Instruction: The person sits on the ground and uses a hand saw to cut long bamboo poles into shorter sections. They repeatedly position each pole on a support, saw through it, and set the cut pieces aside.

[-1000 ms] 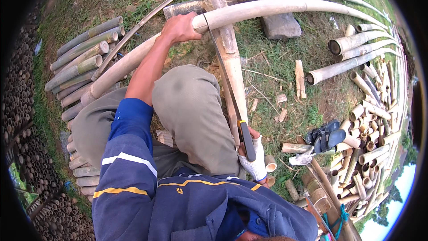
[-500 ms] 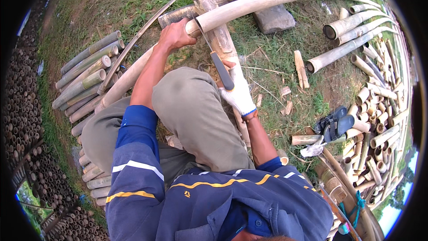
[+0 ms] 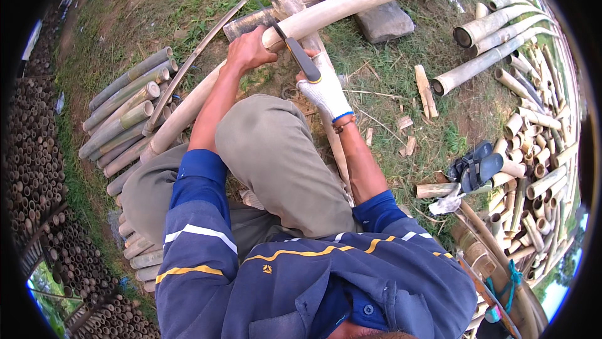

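A long pale bamboo pole [image 3: 370, 7] runs from beside my left leg up to the far right, across an upright-notched bamboo prop [image 3: 290, 5]. My bare left hand [image 3: 249, 52] is closed round the pole, just left of the saw. In my right hand [image 3: 323, 93], which wears a white glove, is the dark handle of a handsaw [image 3: 303, 61]. The saw's thin blade crosses the pole right beside my left hand, its far end reaching over the grass. Part of my right fingers is hidden behind the handle.
Cut bamboo lengths [image 3: 128, 104] are stacked at the left, with a thin split strip [image 3: 194, 63] leaning there. A grey stone [image 3: 385, 22] lies beyond the pole. At the right are a bamboo heap [image 3: 533, 163], dark sandals [image 3: 480, 166] and more poles [image 3: 467, 76].
My right hand has pushed the saw forward and a little left, so more blade shows beyond the pole. My left hand keeps its hold on the pole.
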A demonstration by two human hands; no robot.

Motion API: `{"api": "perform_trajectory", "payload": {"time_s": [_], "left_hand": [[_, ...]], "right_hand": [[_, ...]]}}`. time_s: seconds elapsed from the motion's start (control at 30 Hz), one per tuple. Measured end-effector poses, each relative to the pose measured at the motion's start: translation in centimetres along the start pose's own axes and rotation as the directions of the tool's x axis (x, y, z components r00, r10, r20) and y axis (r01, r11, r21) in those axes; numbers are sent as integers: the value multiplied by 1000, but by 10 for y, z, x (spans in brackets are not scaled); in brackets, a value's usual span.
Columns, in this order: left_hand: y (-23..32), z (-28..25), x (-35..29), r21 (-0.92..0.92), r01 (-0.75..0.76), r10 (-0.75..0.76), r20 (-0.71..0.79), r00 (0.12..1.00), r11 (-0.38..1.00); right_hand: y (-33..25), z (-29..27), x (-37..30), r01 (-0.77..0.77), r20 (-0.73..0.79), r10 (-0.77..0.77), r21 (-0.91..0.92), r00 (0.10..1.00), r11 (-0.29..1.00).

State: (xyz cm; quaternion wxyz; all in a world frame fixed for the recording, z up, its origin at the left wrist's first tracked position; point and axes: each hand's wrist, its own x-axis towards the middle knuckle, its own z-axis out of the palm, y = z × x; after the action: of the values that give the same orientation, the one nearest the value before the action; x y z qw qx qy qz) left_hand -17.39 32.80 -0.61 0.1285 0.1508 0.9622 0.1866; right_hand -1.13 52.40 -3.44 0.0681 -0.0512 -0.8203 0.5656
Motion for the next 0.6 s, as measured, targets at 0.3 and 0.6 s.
{"api": "perform_trajectory", "payload": {"time_s": [0.3, 0.6], "left_hand": [[-17, 4, -1, -64, -7, 8, 7, 1000, 998], [5, -1, -4, 9, -13, 13, -16, 1000, 1000]], "right_hand": [[-41, -109, -246, -287, 90, 298, -122, 950, 950], [-35, -18, -13, -81, 67, 79, 27, 995, 996]]}}
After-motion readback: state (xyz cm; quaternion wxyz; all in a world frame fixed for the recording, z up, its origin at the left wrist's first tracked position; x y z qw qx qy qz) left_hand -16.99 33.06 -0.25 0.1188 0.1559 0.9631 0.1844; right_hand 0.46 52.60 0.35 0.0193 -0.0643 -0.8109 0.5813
